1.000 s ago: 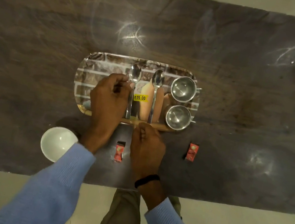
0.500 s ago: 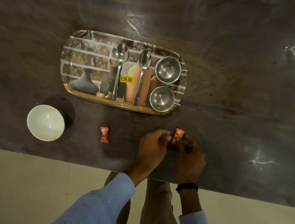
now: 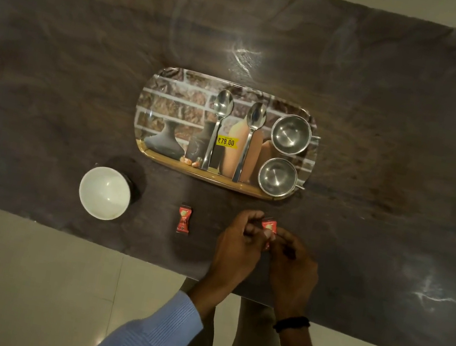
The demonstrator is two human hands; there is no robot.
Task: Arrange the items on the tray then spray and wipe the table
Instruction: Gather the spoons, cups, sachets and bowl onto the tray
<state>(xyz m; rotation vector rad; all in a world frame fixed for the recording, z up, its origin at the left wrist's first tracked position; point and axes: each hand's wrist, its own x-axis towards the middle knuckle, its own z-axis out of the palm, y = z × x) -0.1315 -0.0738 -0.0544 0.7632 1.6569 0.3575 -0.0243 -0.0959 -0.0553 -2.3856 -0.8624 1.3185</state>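
A red sachet [image 3: 268, 228] is pinched between left hand [image 3: 233, 247] and right hand [image 3: 291, 263], a second sachet [image 3: 184, 218] is left lying left of them, and the tray [image 3: 173, 96] is set beyond them.

Spoons [image 3: 218, 128] left of cups [image 3: 290, 134] on tray [image 3: 173, 96] — bowl [image 3: 104, 193] nearer, leftward.

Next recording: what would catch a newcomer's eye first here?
The left hand and right hand pinch a red sachet by the table's near edge. Behind them sits a printed tray holding spoons and steel cups. A white bowl and a second sachet lie off the tray, to the left.
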